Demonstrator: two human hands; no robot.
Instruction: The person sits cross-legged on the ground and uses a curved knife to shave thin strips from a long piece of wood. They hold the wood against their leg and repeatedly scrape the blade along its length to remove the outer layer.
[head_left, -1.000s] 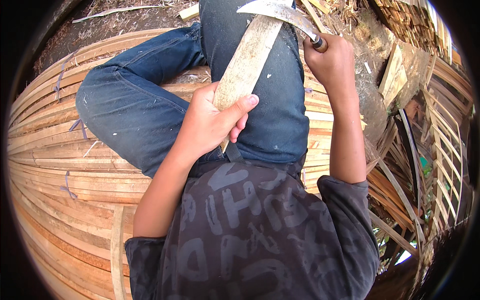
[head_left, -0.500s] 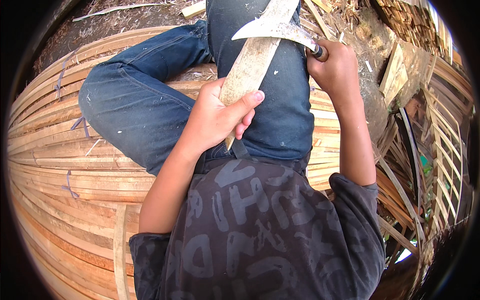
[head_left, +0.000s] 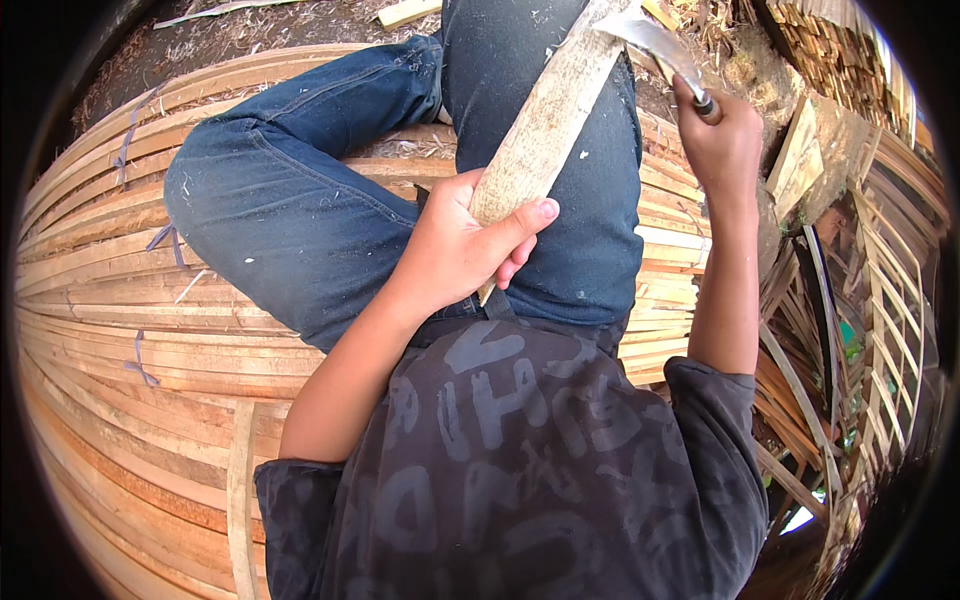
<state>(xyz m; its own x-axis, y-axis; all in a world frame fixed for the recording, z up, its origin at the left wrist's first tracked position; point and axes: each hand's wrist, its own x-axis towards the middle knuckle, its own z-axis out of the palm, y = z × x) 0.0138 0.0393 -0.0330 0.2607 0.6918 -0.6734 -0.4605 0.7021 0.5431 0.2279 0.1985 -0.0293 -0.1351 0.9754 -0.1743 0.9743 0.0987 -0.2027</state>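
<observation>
Across my thigh slants a long, pale, rough-faced piece of wood [head_left: 548, 125], its near end tapering to a point by my waist. My left hand [head_left: 480, 235] is closed around its lower part, thumb lying along the near side. My right hand [head_left: 720, 135] grips the short dark handle of a curved-blade knife [head_left: 652, 42]. The blade reaches left to the far part of the wood, near the top edge; it is slightly blurred, and I cannot tell whether it touches. My legs in blue jeans [head_left: 290, 215] are folded beneath the wood.
I sit on bundled wooden slats [head_left: 90, 345], tied with purple strips. Shavings litter the ground [head_left: 290, 45] ahead. At far right stand stacked wood pieces [head_left: 840, 60], an offcut [head_left: 797, 155] and a lattice of thin strips [head_left: 890, 320].
My right hand has moved the knife away and to the right, from the middle of the wood toward its far end. My left hand and the wood have shifted slightly right.
</observation>
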